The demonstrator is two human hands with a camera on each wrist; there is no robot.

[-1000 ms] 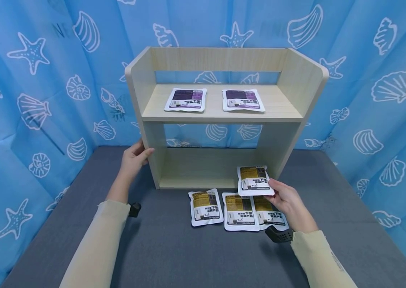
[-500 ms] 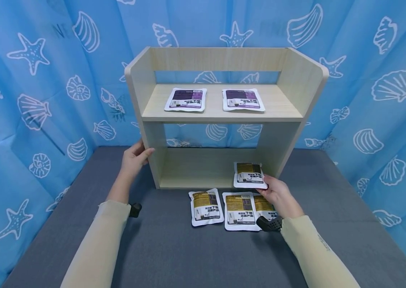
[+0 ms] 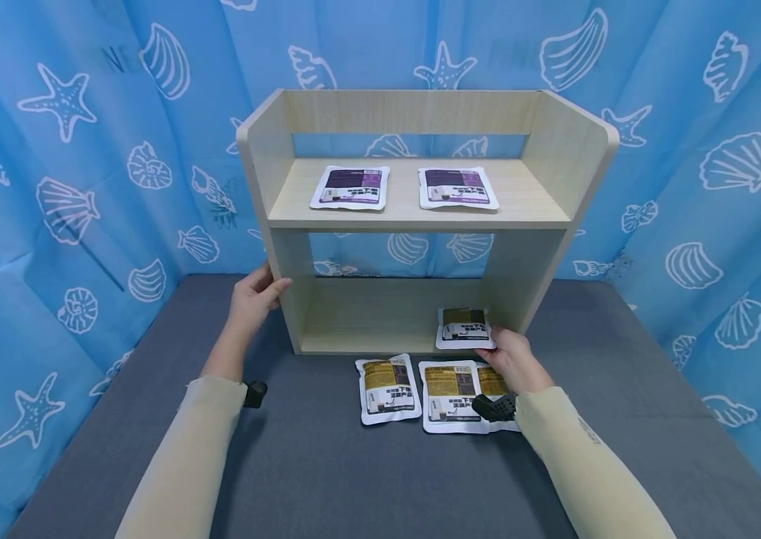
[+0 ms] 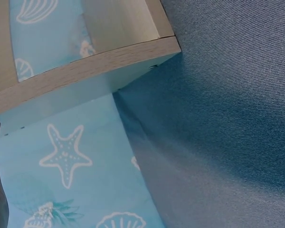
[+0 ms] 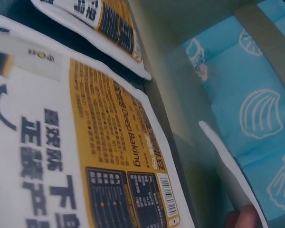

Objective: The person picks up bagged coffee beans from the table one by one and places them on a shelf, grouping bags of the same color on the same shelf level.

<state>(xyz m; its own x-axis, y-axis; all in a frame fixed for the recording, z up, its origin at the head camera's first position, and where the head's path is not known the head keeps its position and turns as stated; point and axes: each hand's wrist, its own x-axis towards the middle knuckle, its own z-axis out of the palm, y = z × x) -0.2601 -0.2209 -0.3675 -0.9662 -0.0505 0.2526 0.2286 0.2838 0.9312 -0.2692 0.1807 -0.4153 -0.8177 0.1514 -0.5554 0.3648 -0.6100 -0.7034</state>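
Observation:
My right hand (image 3: 517, 362) pinches a flat white pouch with a gold and black label (image 3: 463, 325) by its right edge. This pouch lies nearly level at the front of the lower compartment of a pale wooden shelf (image 3: 421, 223), near its right wall. In the right wrist view the held pouch (image 5: 232, 172) shows edge-on, with fingertips (image 5: 247, 218) at its border. My left hand (image 3: 252, 301) grips the shelf's left side panel, thumb at its front edge and the other fingers partly hidden behind.
Several more gold-labelled pouches (image 3: 389, 389) lie on the grey cloth (image 3: 353, 479) before the shelf, two of them overlapping (image 3: 451, 393). Two purple-labelled pouches, one left (image 3: 351, 187) and one right (image 3: 458, 187), lie on the upper board. A blue seashell curtain (image 3: 117, 112) hangs behind.
My right hand has carried its pouch forward, slightly left and down, from above the pouches on the cloth into the lower compartment's front. My left hand has stayed at the side panel.

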